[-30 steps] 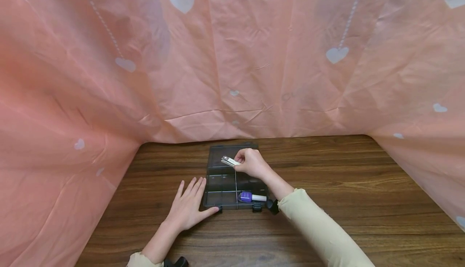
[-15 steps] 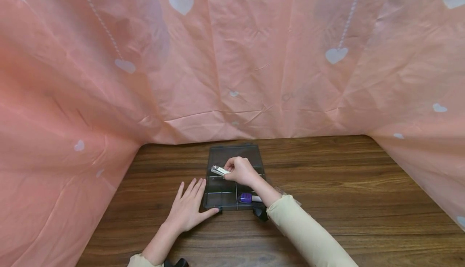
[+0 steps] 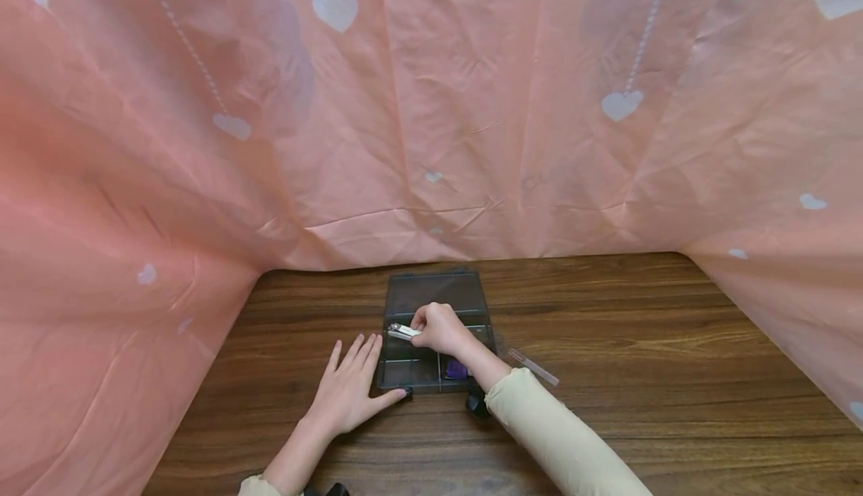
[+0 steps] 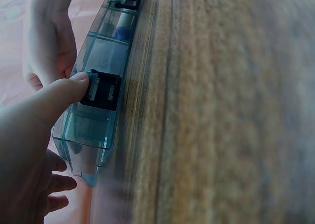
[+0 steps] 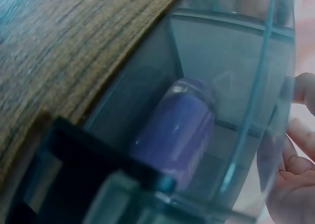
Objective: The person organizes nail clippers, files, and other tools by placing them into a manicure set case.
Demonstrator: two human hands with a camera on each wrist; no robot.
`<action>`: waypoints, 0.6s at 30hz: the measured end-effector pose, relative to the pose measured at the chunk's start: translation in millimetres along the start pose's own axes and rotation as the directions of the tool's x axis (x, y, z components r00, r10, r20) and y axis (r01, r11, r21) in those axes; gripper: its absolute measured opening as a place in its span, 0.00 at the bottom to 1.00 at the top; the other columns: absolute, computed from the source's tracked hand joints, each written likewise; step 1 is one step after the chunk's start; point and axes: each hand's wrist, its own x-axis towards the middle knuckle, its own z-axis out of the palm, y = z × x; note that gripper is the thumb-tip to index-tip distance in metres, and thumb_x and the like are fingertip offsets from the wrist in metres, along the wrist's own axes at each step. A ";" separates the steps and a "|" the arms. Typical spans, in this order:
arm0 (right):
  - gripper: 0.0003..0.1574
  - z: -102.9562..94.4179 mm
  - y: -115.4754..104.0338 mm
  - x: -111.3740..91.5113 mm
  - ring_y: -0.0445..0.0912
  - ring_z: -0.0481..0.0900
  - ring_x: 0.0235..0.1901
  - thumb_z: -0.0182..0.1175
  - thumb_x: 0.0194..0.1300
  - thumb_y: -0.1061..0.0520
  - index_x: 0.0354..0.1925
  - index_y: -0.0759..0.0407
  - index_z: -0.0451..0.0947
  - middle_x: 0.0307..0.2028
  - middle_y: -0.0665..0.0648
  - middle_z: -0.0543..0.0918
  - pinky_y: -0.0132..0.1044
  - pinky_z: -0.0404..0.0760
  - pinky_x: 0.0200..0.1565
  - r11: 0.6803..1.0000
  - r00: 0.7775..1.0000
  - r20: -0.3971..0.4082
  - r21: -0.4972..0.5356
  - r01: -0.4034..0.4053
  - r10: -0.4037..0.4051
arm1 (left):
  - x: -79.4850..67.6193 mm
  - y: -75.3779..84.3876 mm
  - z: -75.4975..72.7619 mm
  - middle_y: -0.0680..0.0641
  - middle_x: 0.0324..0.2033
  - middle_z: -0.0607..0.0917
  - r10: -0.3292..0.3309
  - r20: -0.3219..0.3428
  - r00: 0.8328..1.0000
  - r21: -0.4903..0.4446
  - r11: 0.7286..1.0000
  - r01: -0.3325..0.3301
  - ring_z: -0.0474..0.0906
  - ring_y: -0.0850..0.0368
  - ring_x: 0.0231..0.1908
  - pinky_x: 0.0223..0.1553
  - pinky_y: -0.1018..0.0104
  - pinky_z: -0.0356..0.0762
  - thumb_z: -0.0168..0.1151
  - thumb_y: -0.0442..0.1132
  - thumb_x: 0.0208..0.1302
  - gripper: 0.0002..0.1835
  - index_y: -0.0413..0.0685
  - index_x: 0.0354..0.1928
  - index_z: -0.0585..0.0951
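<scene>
Nail clipper (image 3: 403,332): rear end was hidden in your right hand (image 3: 438,329), which pinched it; front jutted leftward past the fingertips (image 3: 416,342), over the divided box (image 3: 434,294). Purple bottle (image 3: 455,369): was partly covered. Your left hand (image 3: 345,395): fingers lay straight, thumb (image 3: 395,395) on a latch (image 4: 102,91).

Organizer box (image 3: 434,292): smooth, glossy plastic; clipper (image 3: 402,331): shiny metal; tabletop (image 3: 627,331): wood-grained; curtain (image 3: 458,106): creased cloth.
</scene>
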 end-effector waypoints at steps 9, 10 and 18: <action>0.05 1.5 -0.4 -0.5 0.38 0.74 0.23 0.69 0.45 0.65 0.25 0.61 0.83 0.20 0.48 0.80 0.29 0.75 0.28 1.000 1.000 0.008 -0.026 0.003 -0.003 | -0.7 0.3 0.9 0.41 0.69 0.64 -0.005 0.004 1.000 -0.001 1.000 0.005 0.53 0.46 0.70 0.68 0.41 0.40 0.45 0.78 0.55 0.55 0.40 0.72 0.59; 0.05 1.5 -0.6 -0.7 0.38 0.74 0.23 0.69 0.45 0.65 0.25 0.61 0.83 0.20 0.48 0.80 0.29 0.75 0.29 1.000 1.000 0.008 -0.029 0.003 -0.003 | -0.7 0.3 1.0 0.42 0.69 0.64 -0.004 0.003 1.000 0.002 1.000 0.004 0.53 0.46 0.70 0.68 0.41 0.40 0.45 0.78 0.55 0.55 0.40 0.72 0.59; 0.06 1.3 -0.7 -0.5 0.38 0.75 0.25 0.69 0.45 0.65 0.27 0.62 0.85 0.21 0.48 0.81 0.29 0.76 0.31 0.998 1.000 -0.010 -0.057 0.021 -0.021 | 0.4 1.1 -0.1 0.42 0.69 0.64 -0.008 0.008 1.000 0.004 1.000 0.008 0.53 0.46 0.70 0.68 0.41 0.40 0.45 0.78 0.55 0.56 0.40 0.72 0.59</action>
